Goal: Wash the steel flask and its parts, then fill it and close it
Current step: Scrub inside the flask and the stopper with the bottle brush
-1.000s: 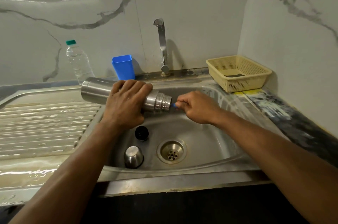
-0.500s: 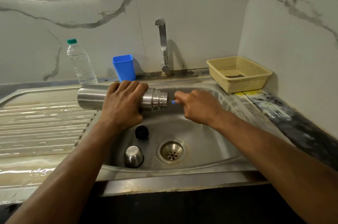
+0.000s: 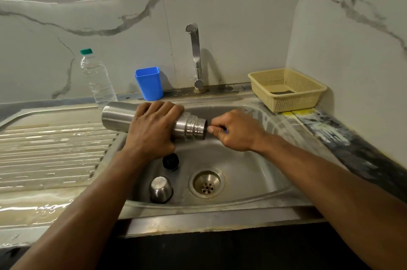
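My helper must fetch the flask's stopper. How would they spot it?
Look in the steel sink basin, just left of the round drain. The small black round stopper lies there, behind the upturned steel cup; it is the only black piece.

Home kitchen, steel sink (image 3: pixel 253 183) with drainboard (image 3: pixel 50 148), tap (image 3: pixel 196 56), marble-look wall tiles (image 3: pixel 242 16)
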